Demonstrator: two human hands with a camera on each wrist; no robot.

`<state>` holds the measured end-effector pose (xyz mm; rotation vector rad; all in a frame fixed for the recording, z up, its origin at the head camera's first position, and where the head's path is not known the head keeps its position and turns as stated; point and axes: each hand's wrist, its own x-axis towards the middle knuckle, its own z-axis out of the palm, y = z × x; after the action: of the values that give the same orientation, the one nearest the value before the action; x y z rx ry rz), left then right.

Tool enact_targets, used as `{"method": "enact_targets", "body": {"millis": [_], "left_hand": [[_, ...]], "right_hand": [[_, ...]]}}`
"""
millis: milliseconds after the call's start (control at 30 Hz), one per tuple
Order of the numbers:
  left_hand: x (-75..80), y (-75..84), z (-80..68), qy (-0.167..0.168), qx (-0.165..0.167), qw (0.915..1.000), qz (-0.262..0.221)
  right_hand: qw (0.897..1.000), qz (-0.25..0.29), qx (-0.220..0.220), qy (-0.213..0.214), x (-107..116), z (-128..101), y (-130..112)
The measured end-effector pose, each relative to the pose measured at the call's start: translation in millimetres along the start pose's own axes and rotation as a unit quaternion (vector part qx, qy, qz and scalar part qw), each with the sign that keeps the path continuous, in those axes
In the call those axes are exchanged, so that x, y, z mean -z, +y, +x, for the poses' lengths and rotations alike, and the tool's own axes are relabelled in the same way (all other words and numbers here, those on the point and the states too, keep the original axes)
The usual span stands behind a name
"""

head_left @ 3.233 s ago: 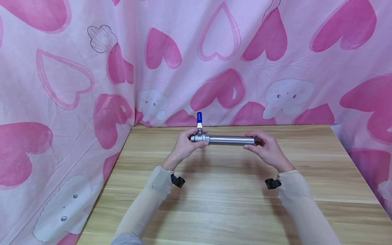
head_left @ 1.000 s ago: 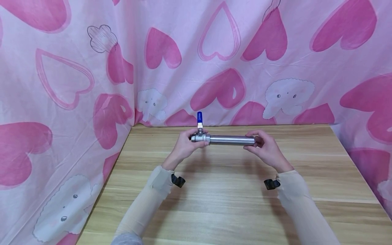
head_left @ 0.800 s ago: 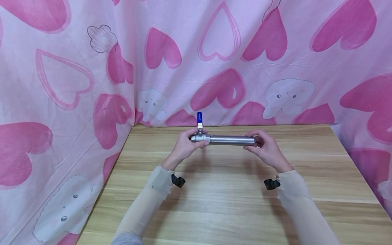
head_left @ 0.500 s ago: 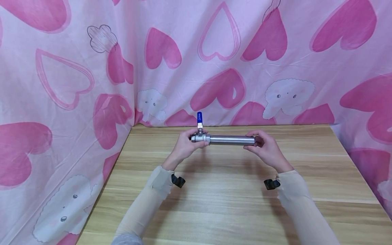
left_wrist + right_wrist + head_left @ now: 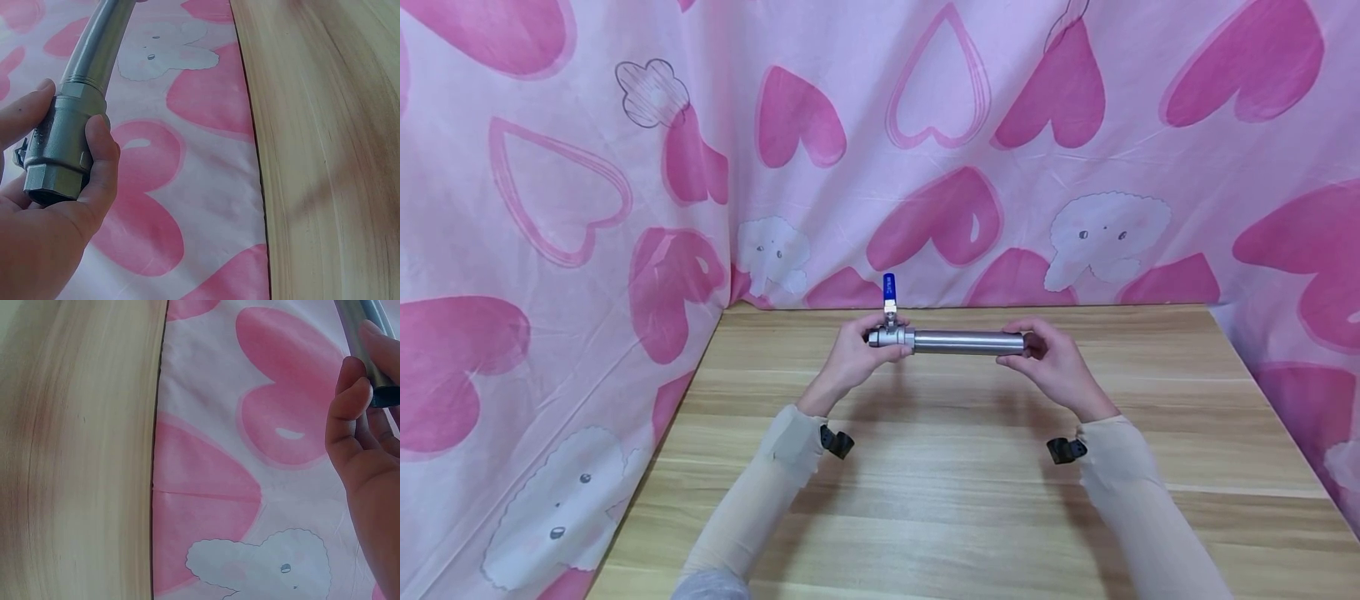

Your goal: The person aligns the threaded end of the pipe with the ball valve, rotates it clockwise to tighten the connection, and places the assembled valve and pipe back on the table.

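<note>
A ball valve [image 5: 891, 337] with a blue lever handle [image 5: 889, 287] is joined at its right side to a straight steel pipe [image 5: 968, 342]. Both are held level above the table, the lever pointing up and away. My left hand [image 5: 852, 357] grips the valve body, thumb on the near side; in the left wrist view, thread shows where the pipe [image 5: 100, 50] meets the valve [image 5: 61, 134]. At the pipe's far right end, my right hand [image 5: 1060, 365] pinches it between thumb and fingers. The right wrist view shows that end of the pipe [image 5: 362, 337] dark and apparently open.
A wood-grain table [image 5: 940, 500] lies below, its back edge against a pink heart-print curtain [image 5: 865, 125]. The curtain also hangs along the left and right sides. Small black cameras [image 5: 837, 442] sit on both wrists.
Hands, valve and pipe keep almost the same place throughout. The right wrist has shifted very slightly left since the oldest frame. The grip on each end looks the same.
</note>
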<state>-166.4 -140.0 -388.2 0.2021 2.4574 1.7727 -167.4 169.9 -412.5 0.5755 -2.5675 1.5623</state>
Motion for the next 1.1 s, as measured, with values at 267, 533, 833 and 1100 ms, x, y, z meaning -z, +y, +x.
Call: {"method": "enact_targets", "body": {"millis": [267,533,833,1100], "left_hand": [[0.2,0.3,-0.1,0.001,-0.004,1.0,0.001],[0.5,-0.2,-1.6,-0.002,-0.006,1.0,0.003],[0.7,0.2,-2.4,-0.002,-0.003,1.0,0.004],[0.1,1.0,-2.8,-0.001,0.002,1.0,-0.001]], "right_hand": [[1.0,0.003,-0.003,0.001,0.6,-0.3,-1.8],[1.0,0.003,-0.001,-0.002,0.7,-1.8,-1.5],[1.0,0.005,0.004,-0.002,1.0,-2.0,-0.3],[1.0,0.007,0.011,-0.005,0.9,-1.8,0.4]]}}
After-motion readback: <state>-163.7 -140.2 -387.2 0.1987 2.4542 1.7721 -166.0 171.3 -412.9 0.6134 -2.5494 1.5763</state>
